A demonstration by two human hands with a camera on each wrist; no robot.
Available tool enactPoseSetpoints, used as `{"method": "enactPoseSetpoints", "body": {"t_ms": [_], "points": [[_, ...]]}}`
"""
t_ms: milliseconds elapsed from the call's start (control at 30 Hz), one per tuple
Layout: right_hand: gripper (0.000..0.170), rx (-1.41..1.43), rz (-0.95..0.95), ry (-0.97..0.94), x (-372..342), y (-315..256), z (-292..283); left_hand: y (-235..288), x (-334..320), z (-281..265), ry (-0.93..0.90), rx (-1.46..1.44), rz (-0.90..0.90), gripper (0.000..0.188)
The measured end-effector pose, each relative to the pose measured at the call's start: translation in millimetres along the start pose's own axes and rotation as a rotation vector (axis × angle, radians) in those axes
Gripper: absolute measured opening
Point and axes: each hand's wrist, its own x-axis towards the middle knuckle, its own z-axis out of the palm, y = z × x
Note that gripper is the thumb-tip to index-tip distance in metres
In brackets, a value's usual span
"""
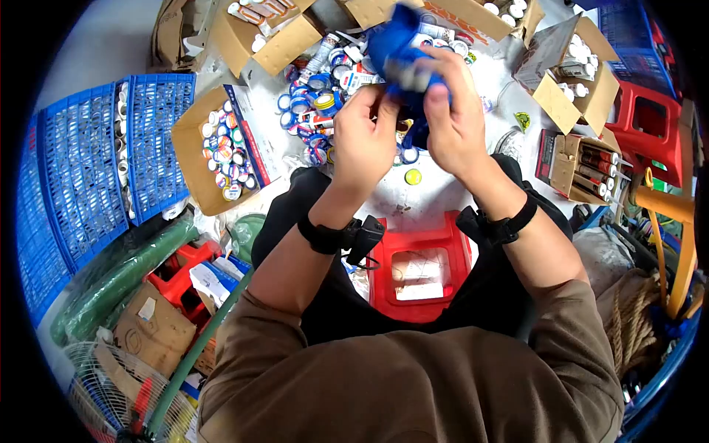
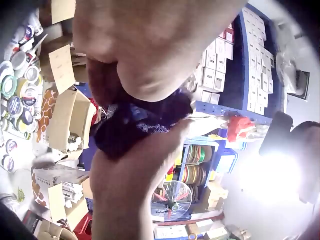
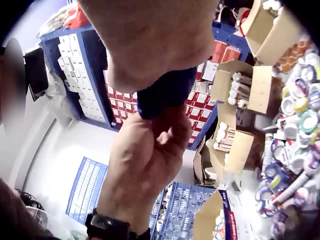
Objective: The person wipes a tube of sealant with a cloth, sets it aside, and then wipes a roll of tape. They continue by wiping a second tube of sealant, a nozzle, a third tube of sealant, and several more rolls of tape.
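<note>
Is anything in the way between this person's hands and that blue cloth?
Nothing visible: the left hand and the right hand both hold the blue cloth directly. The pile of small containers lies below, not between them.

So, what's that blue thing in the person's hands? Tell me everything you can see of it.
The blue cloth looks like soft fabric, bright blue in the head view, darker in the wrist views, with pale speckles in the left one. It is bunched and crumpled, and partly blurred, so I can't tell whether it's a rag or a glove. The left hand and right hand both grip it; in the head view it hides part of the pile of containers.
</note>
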Motion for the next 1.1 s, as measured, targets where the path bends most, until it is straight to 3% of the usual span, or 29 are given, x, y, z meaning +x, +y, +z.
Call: {"method": "enactPoseSetpoints", "body": {"t_ms": [33,67,133,167,233,300,333,367,433,467,500,567,600,633,700,767,833,967,1000,1033,1100], "points": [[0.042,0.026,-0.088,-0.070,1,6,0,-2,3,0,0.047,-0.146,-0.107,0.016],[0.039,0.007,-0.139,-0.107,3,11,-1,-20,6,3,0.058,-0.313,0.006,0.013],[0.037,-0.013,-0.190,-0.143,6,15,3,-23,4,-8,-0.036,-0.227,0.025,0.012],[0.033,-0.024,-0.117,-0.091,6,16,9,-24,3,-12,-0.127,-0.143,0.046,0.011],[0.030,-0.035,-0.045,-0.041,6,17,19,-22,9,-7,-0.067,-0.033,0.038,0.011],[0.023,0.150,0.483,0.102,4,15,26,-18,15,-2,0.049,0.191,0.022,0.016],[0.032,0.250,0.648,0.081,6,15,28,-14,17,-2,0.056,0.194,0.016,0.022],[0.032,0.251,0.648,0.080,7,13,26,-16,18,-1,0.057,0.194,0.015,0.022],[0.044,0.745,1.126,0.285,20,-8,20,-27,18,3,0.073,0.050,-0.070,0.024],[0.051,0.768,1.192,0.242,13,-3,20,-35,19,11,0.130,-0.153,-0.051,0.027],[0.051,0.768,1.192,0.246,10,-4,23,-33,20,10,0.126,-0.152,-0.051,0.027],[0.050,1.038,1.124,0.274,4,-12,32,-29,22,7,0.166,-0.046,-0.137,0.028],[0.048,0.886,0.977,0.191,0,-7,41,-31,27,9,0.185,-0.185,-0.088,0.019],[0.044,0.732,0.693,0.073,-9,-9,38,-30,25,16,0.292,-0.425,-0.156,0.015],[0.042,0.562,0.666,0.038,-14,-4,43,-23,24,14,0.219,-0.445,-0.082,0.024],[0.040,0.218,0.623,0.037,-10,3,35,-31,25,5,0.105,-0.138,-0.049,0.023],[0.036,0.168,0.702,0.102,-3,13,32,-19,24,2,0.060,-0.012,-0.131,0.018],[0.044,-0.145,0.608,-0.246,13,14,18,-25,36,-27,0.008,0.312,-0.011,0.019],[0.050,-0.062,0.644,-0.198,11,15,21,-23,40,-28,-0.009,0.005,-0.025,0.025],[0.056,-0.075,0.701,-0.238,13,15,17,-19,39,-30,-0.002,0.007,-0.028,0.025],[0.063,0.046,0.839,-0.148,15,22,17,-7,34,-29,-0.163,-0.231,-0.330,0.028]]}}
